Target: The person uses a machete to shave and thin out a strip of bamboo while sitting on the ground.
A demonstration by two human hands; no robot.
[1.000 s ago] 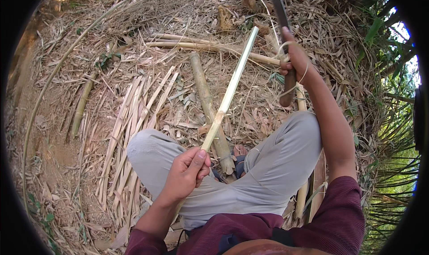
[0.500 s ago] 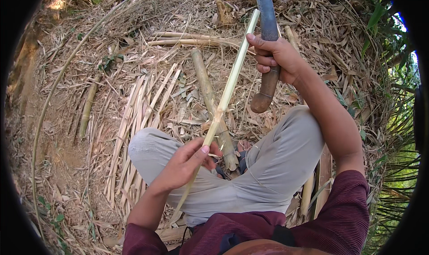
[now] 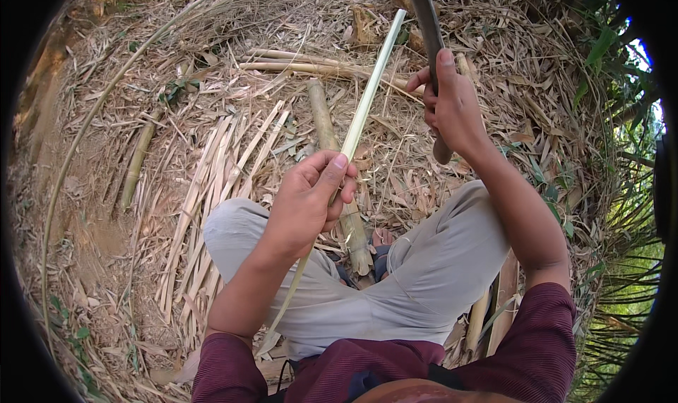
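A long pale bamboo strip (image 3: 371, 89) slants across the middle, its far end near the top and its thin tail over my left thigh. My left hand (image 3: 305, 194) is closed around it near mid-length, thumb on top. My right hand (image 3: 458, 110) grips the handle of a machete (image 3: 426, 21), thumb along the top and the index finger partly stretched out toward the strip. The dark blade points away and runs out of view at the top. Blade and strip are apart. Beneath the strip, a bamboo pole (image 3: 325, 124) lies on the ground between my legs.
Several split bamboo strips (image 3: 201, 191) lie in a bundle left of my knee. More bamboo pieces (image 3: 296, 65) lie ahead, near a cut stump (image 3: 364, 25). A short green bamboo length (image 3: 141, 156) rests farther left. Dry leaves cover the ground; foliage (image 3: 628, 212) stands at right.
My left hand has moved up the strip and closed on it. My right hand has come off the strip and turned the machete, so its blade shows narrower.
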